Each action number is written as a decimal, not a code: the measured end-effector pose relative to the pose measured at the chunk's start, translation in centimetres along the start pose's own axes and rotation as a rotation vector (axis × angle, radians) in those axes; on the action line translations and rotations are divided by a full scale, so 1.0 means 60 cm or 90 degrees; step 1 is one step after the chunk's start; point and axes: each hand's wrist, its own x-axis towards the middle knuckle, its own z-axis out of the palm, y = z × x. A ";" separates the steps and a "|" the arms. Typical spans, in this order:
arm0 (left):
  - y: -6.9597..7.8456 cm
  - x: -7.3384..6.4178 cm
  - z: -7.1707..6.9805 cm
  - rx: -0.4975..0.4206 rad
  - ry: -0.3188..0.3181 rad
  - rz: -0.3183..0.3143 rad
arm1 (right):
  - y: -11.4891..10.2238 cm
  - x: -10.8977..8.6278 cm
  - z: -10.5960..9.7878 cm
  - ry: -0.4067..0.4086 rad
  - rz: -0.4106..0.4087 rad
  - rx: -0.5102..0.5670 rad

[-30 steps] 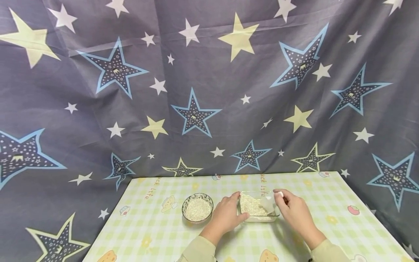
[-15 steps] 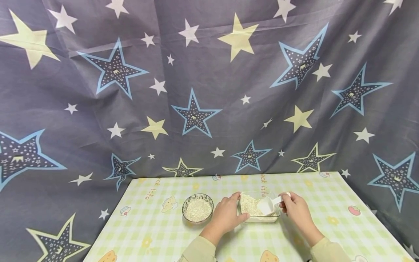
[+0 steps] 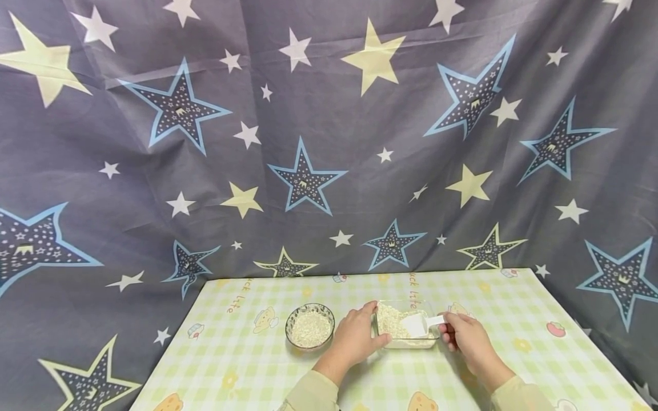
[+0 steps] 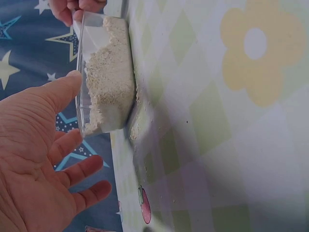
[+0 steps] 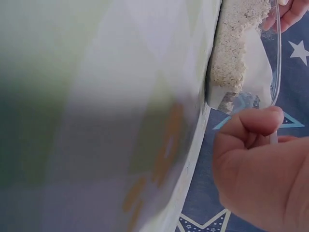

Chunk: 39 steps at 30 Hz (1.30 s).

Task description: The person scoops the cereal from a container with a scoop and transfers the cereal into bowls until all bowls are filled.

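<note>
My left hand [image 3: 354, 338] holds the left end of a clear rectangular glass container [image 3: 411, 344], its thumb at the near corner and its index finger at the far one. In the left wrist view the other fingers are spread apart beside the glass. Pale oat flakes [image 4: 113, 72] fill much of the container, heaped toward the left. My right hand [image 3: 468, 339] pinches the handle of a white scoop [image 3: 414, 324] between thumb and fingers. The scoop's head lies inside the container, against the oats. In the right wrist view, that hand [image 5: 260, 169] hides most of the handle.
A patterned round bowl [image 3: 311, 349] with pale flakes stands left of my left hand. Both vessels rest on a green-and-white checked tablecloth [image 3: 247, 365]. A few crumbs [image 4: 135, 130] lie by the container. A grey star-print curtain [image 3: 329, 228] hangs behind the table.
The right hand has come lower, tilting the scoop from steeply upright in the container to nearly level, its head now showing over the oats. Left hand, container and bowl have stayed put.
</note>
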 end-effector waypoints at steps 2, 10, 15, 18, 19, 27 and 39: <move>0.000 0.000 0.000 0.002 -0.001 -0.001 | 0.001 0.001 0.000 -0.010 0.010 0.003; 0.000 0.000 0.000 0.007 0.000 0.000 | 0.002 0.005 0.001 -0.031 0.017 0.025; 0.000 -0.002 0.000 0.007 -0.001 -0.001 | 0.002 0.005 0.000 -0.033 0.031 0.046; 0.002 -0.004 -0.002 0.003 -0.006 -0.003 | 0.005 0.006 -0.002 -0.041 0.044 0.072; 0.003 -0.004 -0.002 0.003 -0.006 -0.003 | 0.007 0.007 -0.003 -0.045 0.048 0.086; 0.001 -0.002 0.004 0.011 0.002 -0.001 | 0.014 0.007 -0.010 -0.077 0.089 0.222; 0.000 -0.002 0.003 0.011 -0.005 -0.011 | 0.005 0.006 -0.042 -0.132 0.098 0.446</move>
